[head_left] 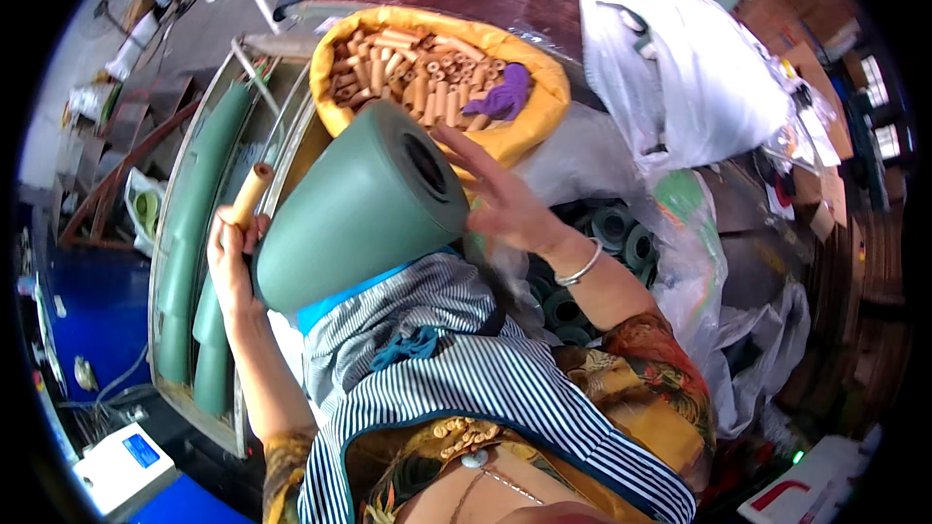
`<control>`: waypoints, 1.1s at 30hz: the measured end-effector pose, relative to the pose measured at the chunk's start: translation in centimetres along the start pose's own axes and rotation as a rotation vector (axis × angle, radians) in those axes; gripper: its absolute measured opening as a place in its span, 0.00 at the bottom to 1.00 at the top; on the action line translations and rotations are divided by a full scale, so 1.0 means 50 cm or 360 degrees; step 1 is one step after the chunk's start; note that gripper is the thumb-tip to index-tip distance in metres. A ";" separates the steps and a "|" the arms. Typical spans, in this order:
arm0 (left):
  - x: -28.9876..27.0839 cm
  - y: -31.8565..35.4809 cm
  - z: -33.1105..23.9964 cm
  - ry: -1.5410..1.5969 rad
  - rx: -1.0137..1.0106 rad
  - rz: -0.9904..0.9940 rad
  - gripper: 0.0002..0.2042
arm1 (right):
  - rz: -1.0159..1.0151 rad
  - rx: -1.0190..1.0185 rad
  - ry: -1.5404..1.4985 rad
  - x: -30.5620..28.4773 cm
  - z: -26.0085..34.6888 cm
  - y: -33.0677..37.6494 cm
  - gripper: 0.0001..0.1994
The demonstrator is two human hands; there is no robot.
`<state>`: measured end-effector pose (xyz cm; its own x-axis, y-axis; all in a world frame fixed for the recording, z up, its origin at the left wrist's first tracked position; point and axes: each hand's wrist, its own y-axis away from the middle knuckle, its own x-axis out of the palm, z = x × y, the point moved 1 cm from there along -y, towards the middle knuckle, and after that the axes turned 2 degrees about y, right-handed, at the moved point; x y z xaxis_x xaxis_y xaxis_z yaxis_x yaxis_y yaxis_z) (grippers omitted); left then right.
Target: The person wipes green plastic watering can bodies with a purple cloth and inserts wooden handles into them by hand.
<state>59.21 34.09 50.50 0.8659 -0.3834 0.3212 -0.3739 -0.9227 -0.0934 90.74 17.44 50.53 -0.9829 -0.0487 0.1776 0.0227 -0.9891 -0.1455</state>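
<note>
— Two hands, one big roll. How are they placed?

— The green roll [364, 209] lies tilted across the lap on a striped apron [466, 369]. At its lower left end, the left hand [231, 257] is closed around a cardboard tube [250, 196], which pokes up past the fist. At its upper right end, the right hand [505, 204] is spread open, fingers splayed, palm beside the dark core hole [425, 163]; it grips nothing.

— What's beyond the roll?

— Just behind it, a yellow sack [529, 121] full of cardboard tubes with a purple rag [505, 95] on top. Right of the roll, a clear bag of small green rolls [612, 233]. Left of it, long green rolls lie in a metal trough [170, 233].

— Risks?

— I'd judge the roll could slide off the lap: it rests on a slope and the open hand only steadies it. The tube might also slip from the fist if the roll shifts against that wrist.
</note>
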 end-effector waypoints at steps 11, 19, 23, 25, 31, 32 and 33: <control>0.117 0.009 -0.081 -0.0859 0.0782 0.0333 0.26 | 0.0113 0.0284 -0.0323 -0.066 -0.005 -0.005 0.59; 0.032 -0.060 0.015 -0.0334 -0.0459 0.0198 0.19 | 0.0407 -0.0682 0.1191 -0.069 0.093 0.003 0.54; -0.044 -0.021 0.139 0.0235 -0.1398 0.0159 0.18 | 0.1023 -0.1226 0.1133 -0.057 0.142 -0.021 0.27; -0.035 -0.018 0.136 0.0320 -0.1141 0.0041 0.16 | 0.0245 -0.0809 0.1476 -0.193 0.111 -0.067 0.23; -0.024 0.019 0.151 0.0969 -0.1045 -0.0532 0.18 | -0.1397 0.0561 0.3662 -0.803 -0.012 -0.059 0.12; 0.000 0.035 0.141 0.0894 -0.1030 -0.0557 0.19 | -0.1428 0.0518 0.3864 -0.829 -0.016 -0.056 0.12; 0.014 0.048 0.138 0.0814 -0.0979 -0.0452 0.20 | -0.1380 0.0572 0.3863 -0.854 -0.022 -0.056 0.13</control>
<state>61.22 31.33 44.02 0.7530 0.0613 0.6552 -0.4072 -0.7387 0.5371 132.46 22.44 42.30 0.7070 0.0510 -0.7054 -0.4788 -0.6996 -0.5304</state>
